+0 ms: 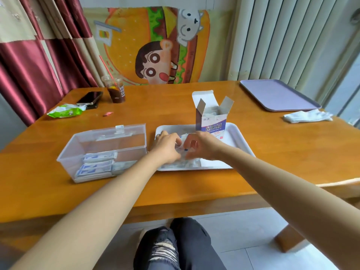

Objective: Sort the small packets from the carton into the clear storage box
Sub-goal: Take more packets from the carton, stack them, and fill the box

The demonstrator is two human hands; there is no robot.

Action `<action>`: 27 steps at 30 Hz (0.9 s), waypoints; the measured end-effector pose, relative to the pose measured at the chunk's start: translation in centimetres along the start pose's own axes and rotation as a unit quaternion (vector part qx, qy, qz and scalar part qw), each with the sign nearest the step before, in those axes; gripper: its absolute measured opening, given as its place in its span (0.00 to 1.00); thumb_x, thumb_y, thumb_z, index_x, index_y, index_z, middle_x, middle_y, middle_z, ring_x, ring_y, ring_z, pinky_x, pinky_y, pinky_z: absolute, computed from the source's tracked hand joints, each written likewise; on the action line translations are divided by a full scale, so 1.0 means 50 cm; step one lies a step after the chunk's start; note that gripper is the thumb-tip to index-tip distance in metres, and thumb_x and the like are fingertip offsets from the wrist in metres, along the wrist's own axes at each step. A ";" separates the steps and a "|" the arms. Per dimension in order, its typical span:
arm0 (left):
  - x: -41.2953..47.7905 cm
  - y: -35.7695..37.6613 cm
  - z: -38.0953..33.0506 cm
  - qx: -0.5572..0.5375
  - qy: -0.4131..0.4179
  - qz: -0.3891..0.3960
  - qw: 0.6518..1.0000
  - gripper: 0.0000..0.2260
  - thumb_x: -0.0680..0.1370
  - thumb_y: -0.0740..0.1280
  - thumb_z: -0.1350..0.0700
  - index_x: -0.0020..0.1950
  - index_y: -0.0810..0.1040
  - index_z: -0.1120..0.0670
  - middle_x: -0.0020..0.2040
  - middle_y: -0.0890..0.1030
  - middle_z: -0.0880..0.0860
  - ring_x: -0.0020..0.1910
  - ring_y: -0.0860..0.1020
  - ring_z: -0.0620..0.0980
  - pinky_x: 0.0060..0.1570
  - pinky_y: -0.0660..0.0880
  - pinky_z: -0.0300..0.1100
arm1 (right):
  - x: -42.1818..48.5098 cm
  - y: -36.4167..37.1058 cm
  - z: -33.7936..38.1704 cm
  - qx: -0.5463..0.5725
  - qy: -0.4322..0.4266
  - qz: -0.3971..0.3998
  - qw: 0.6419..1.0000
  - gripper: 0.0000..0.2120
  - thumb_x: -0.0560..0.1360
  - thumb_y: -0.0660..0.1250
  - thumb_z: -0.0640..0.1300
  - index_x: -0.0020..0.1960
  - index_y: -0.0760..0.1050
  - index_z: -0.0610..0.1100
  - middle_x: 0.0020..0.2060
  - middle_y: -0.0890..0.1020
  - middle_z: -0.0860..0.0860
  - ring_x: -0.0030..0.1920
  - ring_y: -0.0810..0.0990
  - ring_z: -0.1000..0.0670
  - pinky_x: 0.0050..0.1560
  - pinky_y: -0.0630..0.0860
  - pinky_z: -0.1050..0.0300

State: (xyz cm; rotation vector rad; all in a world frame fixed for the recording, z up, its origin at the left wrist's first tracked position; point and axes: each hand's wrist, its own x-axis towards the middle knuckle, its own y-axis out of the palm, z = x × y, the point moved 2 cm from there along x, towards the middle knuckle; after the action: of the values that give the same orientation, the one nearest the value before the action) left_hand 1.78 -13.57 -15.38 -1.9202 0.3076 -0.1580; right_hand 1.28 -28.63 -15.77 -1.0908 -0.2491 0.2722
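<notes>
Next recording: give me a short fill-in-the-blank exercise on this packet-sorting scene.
1. The left hand and right hand hold packets above the ____ tray.
2. The carton standing on it has its top flaps ____.
3. The clear storage box, with stacks already inside, sits to that tray's ____.
Missing words: white; open; left.

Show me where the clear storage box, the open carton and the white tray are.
clear storage box point(126, 145): head view, on its far wall.
open carton point(211, 126): head view, on its printed front face.
white tray point(232, 140): head view, on its bare floor, right side.
</notes>
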 end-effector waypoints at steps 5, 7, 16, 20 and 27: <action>-0.006 0.008 0.014 -0.014 0.000 -0.021 1.000 0.15 0.72 0.69 0.58 0.57 0.76 0.47 0.60 0.67 0.55 0.63 0.65 0.56 0.59 0.68 0.45 | 0.009 0.013 -0.010 -0.012 0.017 0.003 1.000 0.13 0.67 0.78 0.47 0.48 0.81 0.44 0.41 0.80 0.49 0.39 0.75 0.50 0.38 0.70 0.59; -0.007 0.013 0.018 -0.010 -0.004 -0.029 1.000 0.13 0.71 0.70 0.57 0.54 0.76 0.46 0.59 0.68 0.53 0.63 0.64 0.55 0.58 0.69 0.45 | 0.004 0.013 -0.007 0.000 0.020 0.012 1.000 0.15 0.66 0.78 0.47 0.49 0.79 0.44 0.41 0.78 0.50 0.39 0.74 0.50 0.39 0.69 0.57; -0.012 0.027 0.036 -0.022 -0.011 -0.077 0.997 0.16 0.75 0.68 0.51 0.62 0.73 0.50 0.61 0.69 0.52 0.62 0.62 0.54 0.53 0.63 0.41 | -0.002 -0.014 -0.030 0.102 0.052 -0.067 0.991 0.07 0.72 0.73 0.40 0.49 0.80 0.40 0.41 0.82 0.49 0.37 0.76 0.55 0.37 0.71 0.68; -0.008 0.025 0.037 -0.068 -0.020 -0.131 0.989 0.12 0.78 0.65 0.50 0.61 0.77 0.50 0.61 0.73 0.51 0.63 0.64 0.53 0.54 0.66 0.42 | -0.005 -0.013 -0.049 0.122 0.082 -0.064 0.987 0.07 0.74 0.71 0.42 0.48 0.79 0.40 0.43 0.83 0.47 0.40 0.79 0.51 0.41 0.76 0.54; -0.006 0.015 0.034 -0.203 -0.011 -0.124 0.971 0.03 0.78 0.65 0.52 0.45 0.77 0.49 0.44 0.83 0.49 0.44 0.81 0.53 0.44 0.77 0.48 | -0.018 -0.033 -0.057 0.262 0.090 -0.098 0.956 0.01 0.75 0.67 0.36 0.46 0.76 0.38 0.38 0.83 0.43 0.35 0.79 0.50 0.34 0.74 0.62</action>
State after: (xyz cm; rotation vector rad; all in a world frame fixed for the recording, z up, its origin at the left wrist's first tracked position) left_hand 1.81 -12.18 -16.68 -2.3641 0.0859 -0.2543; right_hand 1.56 -32.05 -15.60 -0.5544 -0.1093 0.0510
